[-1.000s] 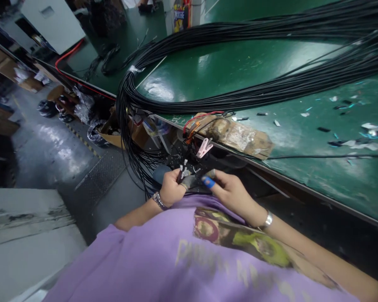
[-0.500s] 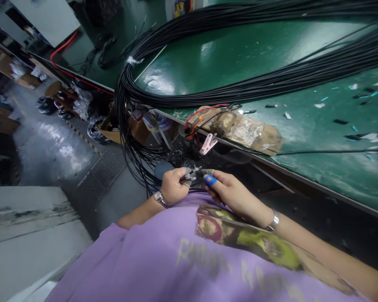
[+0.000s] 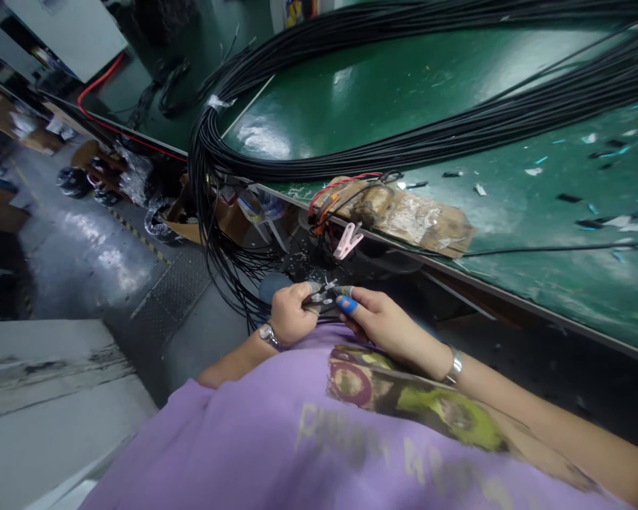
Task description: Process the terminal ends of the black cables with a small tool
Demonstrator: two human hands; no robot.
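Note:
My left hand is closed around the ends of a few black cables with small metal tips, held just above my lap. My right hand, with a blue cover on the thumb and grey covers on other fingertips, pinches the same cable ends from the right. Both hands meet below the edge of the green workbench. A thick bundle of black cables runs across the bench, bends at its left edge and hangs down toward my hands.
A taped cardboard block with red and orange wires lies on the bench edge, with a pink clothes peg hanging below it. Small scraps litter the bench at right. Cardboard boxes and bags stand on the floor at left.
The cable tips, upright in my left hand a second ago, now lie sideways between both hands. My right hand has closed in on them. The view shifted slightly.

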